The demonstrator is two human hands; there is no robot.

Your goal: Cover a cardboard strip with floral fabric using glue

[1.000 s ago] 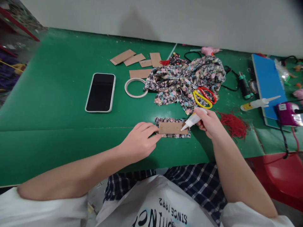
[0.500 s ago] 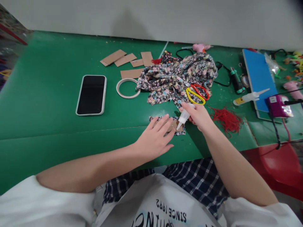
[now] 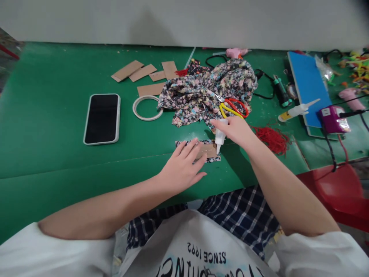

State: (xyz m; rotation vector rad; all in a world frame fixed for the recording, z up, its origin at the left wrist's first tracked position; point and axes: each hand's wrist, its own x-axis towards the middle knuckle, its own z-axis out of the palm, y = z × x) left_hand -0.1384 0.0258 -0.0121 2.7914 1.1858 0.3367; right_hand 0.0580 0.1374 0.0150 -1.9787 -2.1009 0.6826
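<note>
My left hand [image 3: 183,167] lies flat with fingers spread over the left part of a cardboard piece [image 3: 208,150], which rests on a strip of floral fabric [image 3: 215,158]. The fabric shows along the cardboard's edges. Gripped in my right hand [image 3: 236,130] is a white glue bottle [image 3: 220,136], tilted nozzle down. Its tip is at the right end of the cardboard; whether it touches I cannot tell. A pale broken line of what looks like glue marks the cardboard between my hands.
Behind my hands lies crumpled floral fabric [image 3: 190,92] with red-and-yellow scissors [image 3: 235,107] on it. Left are a tape roll [image 3: 135,109], cardboard pieces [image 3: 150,89] and a phone [image 3: 102,119]. Right are red threads [image 3: 272,139], another glue bottle [image 3: 298,110] and a blue board [image 3: 309,84].
My right hand has brought the bottle more upright, its nozzle now at the cardboard's right end. More of the pale line on the cardboard shows. The whole view has shifted slightly.
</note>
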